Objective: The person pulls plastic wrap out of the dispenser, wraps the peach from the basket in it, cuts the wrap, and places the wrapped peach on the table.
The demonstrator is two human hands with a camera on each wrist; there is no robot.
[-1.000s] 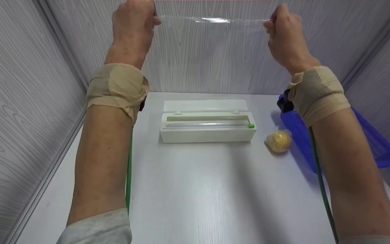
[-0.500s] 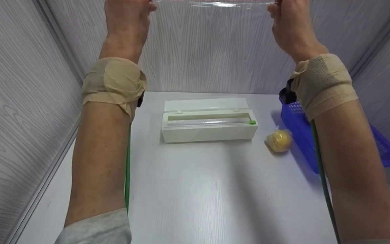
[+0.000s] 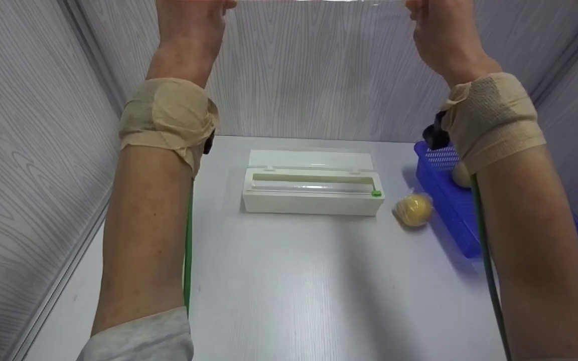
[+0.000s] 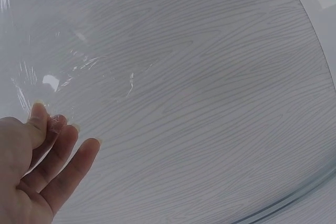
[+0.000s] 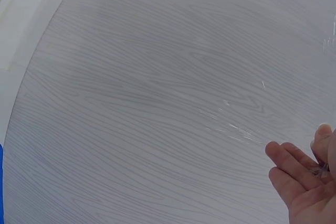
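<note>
High at the top edge of the head view, both hands stretch a sheet of clear cling film (image 4: 51,81) between them. My left hand (image 3: 189,30) pinches one corner between thumb and forefinger; the left wrist view shows its other fingers spread loosely. At the other side my right hand (image 3: 444,37) grips the film, bunched near the thumb, and creases (image 5: 239,129) run out from it. Most of the sheet lies above the head view. Below, on the table, a white cling film dispenser (image 3: 313,204) stands with its lid (image 3: 311,159) folded back, the roll (image 3: 311,186) showing inside.
Right of the dispenser lies a yellow round thing (image 3: 414,209) wrapped in film. A blue basket (image 3: 442,205) stands beyond it, partly behind the right forearm, with a pale round thing (image 3: 461,175) inside. Grey wood-grain panels (image 3: 314,75) enclose the white table (image 3: 289,281).
Both hands have risen, carrying the film up almost out of the head view. The right hand has also shifted right, uncovering the pale round thing in the basket.
</note>
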